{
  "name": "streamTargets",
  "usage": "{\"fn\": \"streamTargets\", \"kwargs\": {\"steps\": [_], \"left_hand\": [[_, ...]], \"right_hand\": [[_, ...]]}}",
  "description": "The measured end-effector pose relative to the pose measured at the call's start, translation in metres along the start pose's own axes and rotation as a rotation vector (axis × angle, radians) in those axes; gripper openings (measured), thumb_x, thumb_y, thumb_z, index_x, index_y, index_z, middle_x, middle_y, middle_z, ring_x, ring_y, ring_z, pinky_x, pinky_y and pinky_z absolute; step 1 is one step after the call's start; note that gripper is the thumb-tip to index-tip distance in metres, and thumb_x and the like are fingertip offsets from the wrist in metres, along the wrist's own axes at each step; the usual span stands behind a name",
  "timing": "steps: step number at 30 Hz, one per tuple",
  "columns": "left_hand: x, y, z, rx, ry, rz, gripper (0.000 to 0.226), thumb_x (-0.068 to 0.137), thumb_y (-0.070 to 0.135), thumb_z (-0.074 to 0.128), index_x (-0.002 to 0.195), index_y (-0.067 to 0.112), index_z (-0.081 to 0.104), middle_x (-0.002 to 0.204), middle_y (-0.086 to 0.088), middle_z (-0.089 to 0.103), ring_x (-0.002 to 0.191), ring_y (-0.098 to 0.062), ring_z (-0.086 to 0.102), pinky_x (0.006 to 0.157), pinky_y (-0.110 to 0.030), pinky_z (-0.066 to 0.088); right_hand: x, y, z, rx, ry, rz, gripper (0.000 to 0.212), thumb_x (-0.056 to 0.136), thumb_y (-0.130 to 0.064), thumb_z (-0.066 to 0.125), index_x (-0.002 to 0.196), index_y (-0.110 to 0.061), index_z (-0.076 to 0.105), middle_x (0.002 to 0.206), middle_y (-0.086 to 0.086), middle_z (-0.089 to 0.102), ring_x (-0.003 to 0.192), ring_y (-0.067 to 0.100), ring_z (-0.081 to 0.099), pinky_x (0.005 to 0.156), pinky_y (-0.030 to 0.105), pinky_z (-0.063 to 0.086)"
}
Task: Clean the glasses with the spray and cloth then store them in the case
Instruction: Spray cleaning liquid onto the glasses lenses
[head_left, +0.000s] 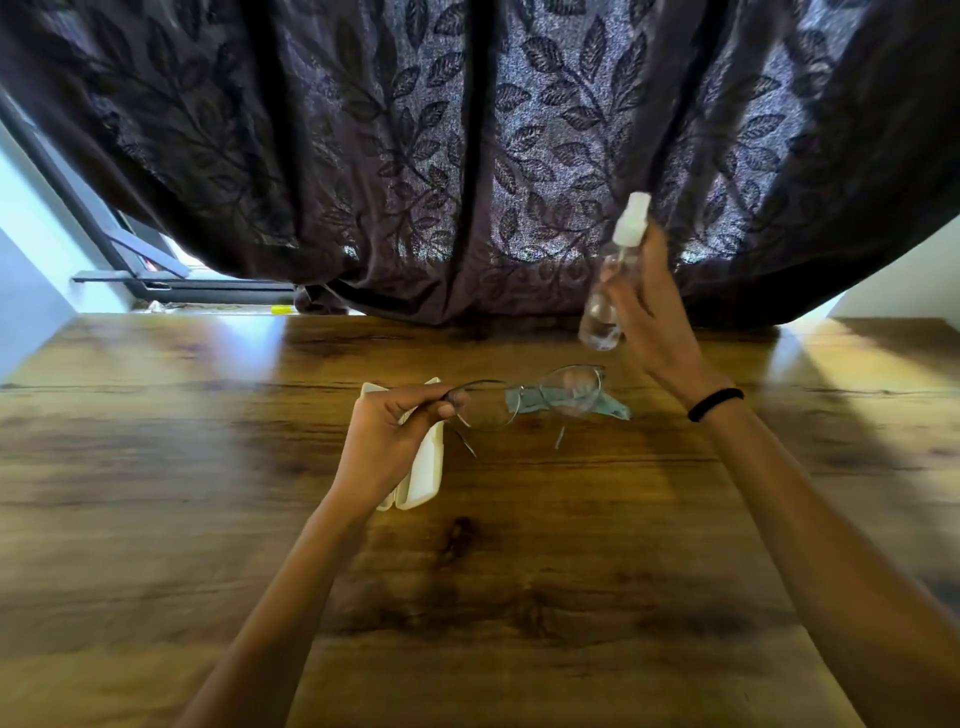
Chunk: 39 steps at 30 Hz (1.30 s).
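From the head view, the only one there is: the left hand (387, 421) is pinched shut on the end of the glasses (524, 397) by the frame corner, holding them just above the wooden surface (519, 571) with the arms dangling open underneath. The right hand (649, 317) is wrapped around the clear spray bottle (610, 280), lifted up and a bit behind the glasses, white nozzle on top. I honestly can't tell which way the nozzle points.

The blue cloth (613, 410) lies flat on the surface right behind the lenses, and the cream case (423, 467) sits partly under the left hand; whether it's open I can't tell.

What I'd worry about: that one-corner pinch is pretty flimsy, so a squeeze of the pump could jolt things and the frame could swing or slip out. The bottle also sits off to the side, so the mist might mostly hit the surface or the cloth instead of the lenses. And fingers that close to the lens probably mean fresh smudges.
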<state>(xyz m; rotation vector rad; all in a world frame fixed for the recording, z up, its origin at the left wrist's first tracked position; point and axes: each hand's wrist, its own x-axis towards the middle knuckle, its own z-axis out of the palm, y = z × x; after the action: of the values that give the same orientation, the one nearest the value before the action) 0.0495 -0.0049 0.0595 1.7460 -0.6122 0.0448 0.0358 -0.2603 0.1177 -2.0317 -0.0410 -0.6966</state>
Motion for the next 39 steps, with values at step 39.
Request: {"fn": "streamTargets", "kwargs": {"steps": [39], "left_hand": [[0.012, 0.026, 0.030, 0.233, 0.023, 0.111, 0.023, 0.081, -0.003, 0.060, 0.098, 0.007, 0.070, 0.095, 0.003, 0.068, 0.096, 0.010, 0.053, 0.078, 0.003, 0.038]], "right_hand": [[-0.139, -0.043, 0.034, -0.013, 0.015, 0.002, 0.052, 0.088, -0.037, 0.048, 0.134, -0.045, 0.025, 0.069, -0.002, 0.050, 0.050, 0.019, 0.049, 0.043, 0.034, 0.046]]}}
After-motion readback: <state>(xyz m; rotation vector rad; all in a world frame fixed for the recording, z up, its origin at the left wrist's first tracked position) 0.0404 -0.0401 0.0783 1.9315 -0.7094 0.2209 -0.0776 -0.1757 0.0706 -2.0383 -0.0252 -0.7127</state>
